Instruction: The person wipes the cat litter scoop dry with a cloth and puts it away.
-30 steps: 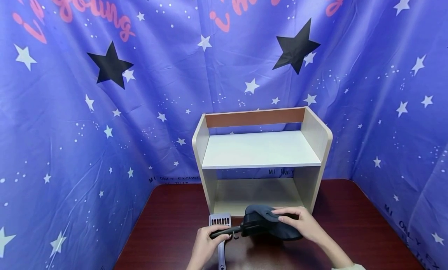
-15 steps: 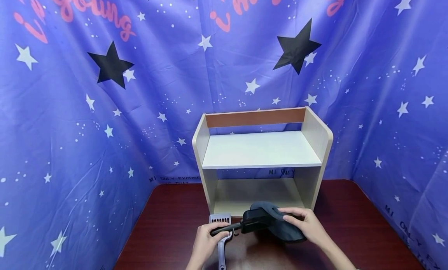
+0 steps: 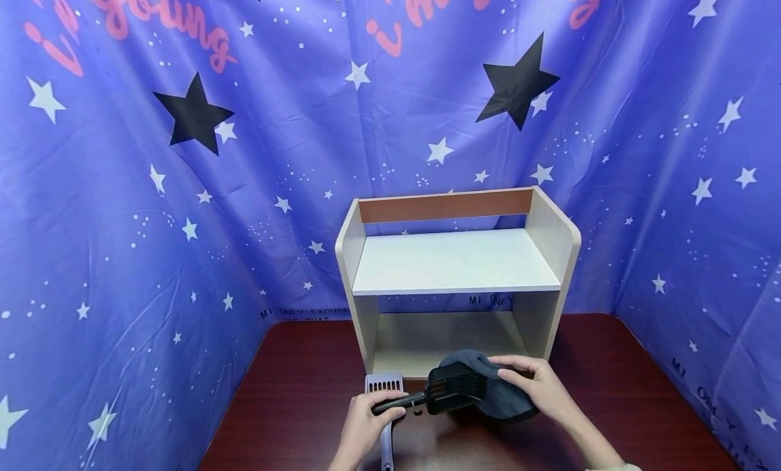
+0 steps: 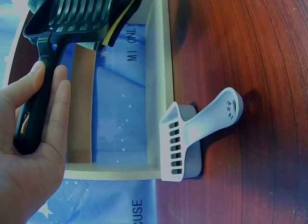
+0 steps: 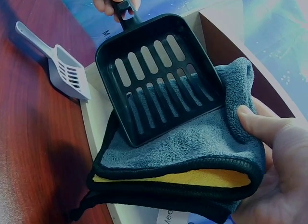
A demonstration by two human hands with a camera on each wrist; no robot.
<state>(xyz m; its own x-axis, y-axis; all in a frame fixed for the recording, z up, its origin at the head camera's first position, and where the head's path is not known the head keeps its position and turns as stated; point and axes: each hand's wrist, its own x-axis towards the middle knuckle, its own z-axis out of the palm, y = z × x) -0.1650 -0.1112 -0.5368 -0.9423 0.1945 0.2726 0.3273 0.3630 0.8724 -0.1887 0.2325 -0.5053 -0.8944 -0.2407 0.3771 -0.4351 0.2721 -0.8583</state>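
My left hand (image 3: 361,423) grips a black slotted litter scoop (image 3: 448,388) by its handle, thumb along one side and fingers on the other. My right hand (image 3: 539,386) pinches a folded grey cloth (image 3: 503,398) between thumb and fingers. In the right wrist view the cloth (image 5: 192,147) has a dark edge and a yellow inner face, and lies behind and against the front part of the scoop's slotted pan (image 5: 159,80). Both are held above the table. A second litter scoop (image 4: 180,142), pale grey with a paw-print cutout in its handle, rests on the table beneath my left hand.
A two-level wooden shelf (image 3: 454,261) stands on the dark red table (image 3: 293,376), just beyond my hands. A purple curtain (image 3: 274,152) with stars hangs behind it and on both sides.
The black scoop has turned, so its slots now show to the head camera. My right hand and the cloth have shifted slightly to the right. The pale scoop has stayed put.
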